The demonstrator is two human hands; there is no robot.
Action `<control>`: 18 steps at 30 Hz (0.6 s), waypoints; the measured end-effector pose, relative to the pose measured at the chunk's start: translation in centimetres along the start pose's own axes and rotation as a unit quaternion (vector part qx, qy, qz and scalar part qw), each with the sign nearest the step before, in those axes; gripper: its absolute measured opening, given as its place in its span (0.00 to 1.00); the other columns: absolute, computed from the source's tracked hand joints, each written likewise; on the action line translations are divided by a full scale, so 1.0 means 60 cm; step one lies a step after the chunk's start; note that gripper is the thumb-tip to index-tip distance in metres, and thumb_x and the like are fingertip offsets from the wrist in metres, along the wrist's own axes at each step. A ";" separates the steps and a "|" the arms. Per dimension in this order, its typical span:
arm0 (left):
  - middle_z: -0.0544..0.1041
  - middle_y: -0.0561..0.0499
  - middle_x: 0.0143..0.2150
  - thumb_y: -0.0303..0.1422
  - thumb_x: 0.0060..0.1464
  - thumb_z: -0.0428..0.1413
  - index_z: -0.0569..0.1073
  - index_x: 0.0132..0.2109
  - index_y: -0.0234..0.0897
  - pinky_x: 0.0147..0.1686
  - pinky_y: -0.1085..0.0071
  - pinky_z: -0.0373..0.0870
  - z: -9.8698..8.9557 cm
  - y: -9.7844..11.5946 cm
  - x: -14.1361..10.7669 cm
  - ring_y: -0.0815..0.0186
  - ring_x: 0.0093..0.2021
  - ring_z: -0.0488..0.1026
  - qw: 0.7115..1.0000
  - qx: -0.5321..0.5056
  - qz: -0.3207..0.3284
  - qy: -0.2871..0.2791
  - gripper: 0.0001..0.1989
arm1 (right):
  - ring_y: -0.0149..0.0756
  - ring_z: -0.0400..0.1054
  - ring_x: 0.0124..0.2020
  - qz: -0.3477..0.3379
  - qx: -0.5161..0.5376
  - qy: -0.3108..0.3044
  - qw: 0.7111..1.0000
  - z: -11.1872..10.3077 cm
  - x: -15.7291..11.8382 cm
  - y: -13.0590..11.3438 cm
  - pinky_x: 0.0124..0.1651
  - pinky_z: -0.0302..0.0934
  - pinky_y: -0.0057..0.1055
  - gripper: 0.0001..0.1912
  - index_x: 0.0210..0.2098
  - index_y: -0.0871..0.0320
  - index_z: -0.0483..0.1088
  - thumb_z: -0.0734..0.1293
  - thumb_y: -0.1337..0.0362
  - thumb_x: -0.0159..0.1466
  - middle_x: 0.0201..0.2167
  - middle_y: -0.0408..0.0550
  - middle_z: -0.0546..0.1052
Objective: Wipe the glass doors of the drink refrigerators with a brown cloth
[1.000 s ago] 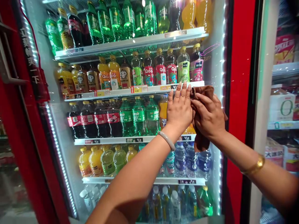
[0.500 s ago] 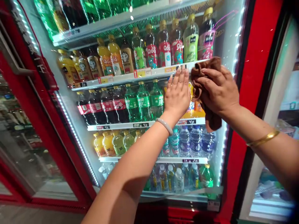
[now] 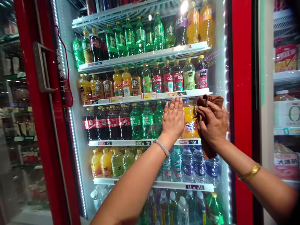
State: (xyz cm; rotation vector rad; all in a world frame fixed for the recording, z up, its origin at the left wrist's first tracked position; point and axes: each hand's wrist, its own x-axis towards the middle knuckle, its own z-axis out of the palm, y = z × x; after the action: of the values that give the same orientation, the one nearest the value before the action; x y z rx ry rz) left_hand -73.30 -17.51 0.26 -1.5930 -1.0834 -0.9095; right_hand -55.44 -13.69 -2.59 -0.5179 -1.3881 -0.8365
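Shows a slight downward shift of left hand (image 3: 173, 122) and right hand (image 3: 215, 125) against a shelf edge (image 3: 132, 99) since the earlier frame, with a wider gap between. Holds brown cloth (image 3: 202, 102) bunched in the right hand, fingers clamped on it, at the right side of the glass front (image 3: 217, 79). Has left hand bare and flat, fingers together, palm toward the glass; cannot confirm contact. Appears to be mid-wipe; judged to call next for even pressure through the cloth. Bears reflections and purple marks (image 3: 213, 55) at upper right. Adjoins red frame (image 3: 242, 112), with bottles (image 3: 147, 122) ranked behind.
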 end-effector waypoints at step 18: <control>0.49 0.39 0.81 0.31 0.71 0.40 0.49 0.78 0.25 0.80 0.49 0.39 -0.030 -0.075 -0.057 0.57 0.82 0.41 0.999 0.004 -0.041 -0.011 0.32 | 0.48 0.61 0.72 -0.197 0.093 -0.167 0.962 0.044 0.061 -0.064 0.76 0.56 0.53 0.16 0.56 0.49 0.75 0.64 0.61 0.70 0.64 0.45 0.75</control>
State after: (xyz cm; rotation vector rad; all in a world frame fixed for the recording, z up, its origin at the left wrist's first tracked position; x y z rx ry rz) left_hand -78.76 -19.38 -1.09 -1.5652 -1.1737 -0.9410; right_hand -60.19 -14.84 0.78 -0.2445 -1.9012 -0.9513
